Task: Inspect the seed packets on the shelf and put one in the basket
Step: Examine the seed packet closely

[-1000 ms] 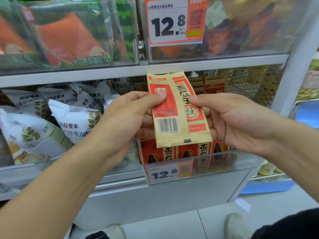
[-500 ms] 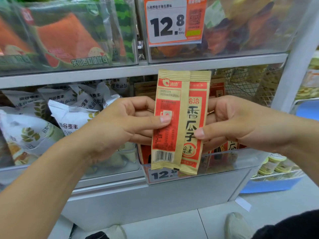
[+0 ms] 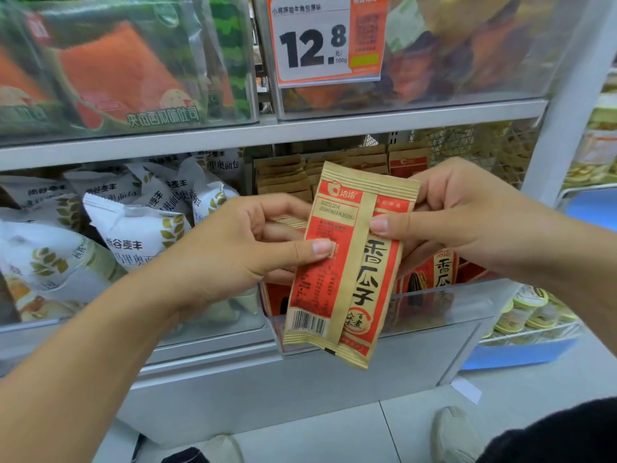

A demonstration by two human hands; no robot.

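Seed packet (image 3: 347, 262) is hanging tilted in front of the shelf's (image 3: 267, 135) lower clear bin (image 3: 434, 309), both hands pinching it: left hand (image 3: 233, 252) gripping its left edge, right hand (image 3: 467, 222) its upper right.

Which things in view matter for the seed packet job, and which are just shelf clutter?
Job:
- seed packet, pinched by left hand and right hand
- seed packets in the bin
- basket: not in view

Clutter:
- white bread bags
- watermelon toast packs
- price tag
- cups on the right shelf
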